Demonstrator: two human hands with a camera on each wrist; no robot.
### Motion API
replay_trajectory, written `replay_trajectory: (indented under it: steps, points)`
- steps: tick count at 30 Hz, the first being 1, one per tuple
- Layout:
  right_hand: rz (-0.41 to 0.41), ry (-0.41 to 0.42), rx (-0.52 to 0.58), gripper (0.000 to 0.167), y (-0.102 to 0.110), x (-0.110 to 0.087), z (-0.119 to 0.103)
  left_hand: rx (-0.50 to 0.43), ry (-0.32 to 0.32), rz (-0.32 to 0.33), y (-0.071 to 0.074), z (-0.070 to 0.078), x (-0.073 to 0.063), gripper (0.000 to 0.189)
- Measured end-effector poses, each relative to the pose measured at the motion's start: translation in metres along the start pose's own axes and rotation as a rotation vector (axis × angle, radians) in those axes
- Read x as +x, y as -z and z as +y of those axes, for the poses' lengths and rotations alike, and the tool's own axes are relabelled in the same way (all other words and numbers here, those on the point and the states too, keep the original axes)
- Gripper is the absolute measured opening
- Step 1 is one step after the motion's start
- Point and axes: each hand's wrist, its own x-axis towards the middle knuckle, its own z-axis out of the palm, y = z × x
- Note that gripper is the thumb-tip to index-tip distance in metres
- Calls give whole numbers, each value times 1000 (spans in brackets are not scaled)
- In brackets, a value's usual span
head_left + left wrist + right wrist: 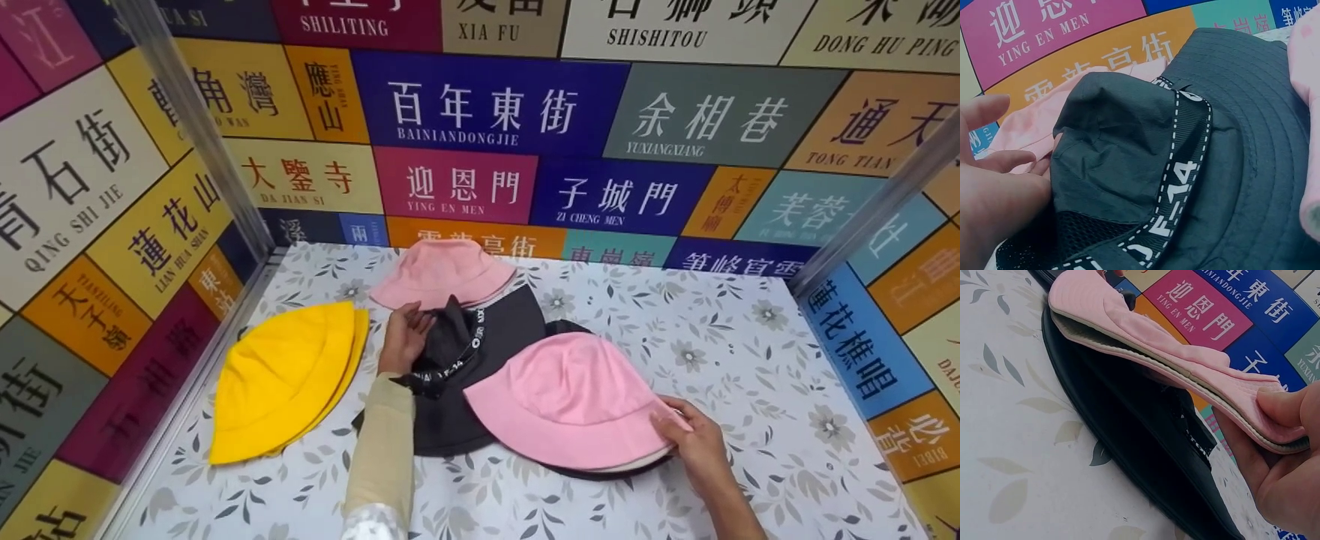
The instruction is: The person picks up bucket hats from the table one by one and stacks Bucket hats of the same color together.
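Note:
A black bucket hat [517,330] with a white-lettered band lies mid-table. Beside its crown is my left hand [405,339], fingers loosely bent; in the left wrist view the left hand [999,174] reaches partly behind the crown [1112,135], hiding some fingertips. My right hand [694,442] pinches the brim of a pink bucket hat [574,382]. In the right wrist view, the right hand's thumb [1283,408] lies on top of that pink brim [1185,363], fingers beneath. The brim's cream edge shows, and a black brim [1106,399] sits below it.
Two stacked yellow bucket hats [281,382] lie at the left. Behind the black hat sits another pink bucket hat [450,274]. The table [750,360] has a leaf-patterned cover, and panels with printed place names [487,112] enclose it on three sides.

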Motion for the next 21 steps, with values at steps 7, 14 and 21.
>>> replay_trajectory:
  steps: [7, 14, 21]
  points:
    - [-7, -9, 0, 44, -2, 1, 0, -47, -66, -28, -3, 5, 0, 27]
    - [-8, -31, -46, 55, -2, 0, 4, -125, -173, -38, -13, 19, -14, 45]
    - [-9, -38, -90, 63, -2, 2, 5, -129, -264, 270, -19, 25, -21, 45]
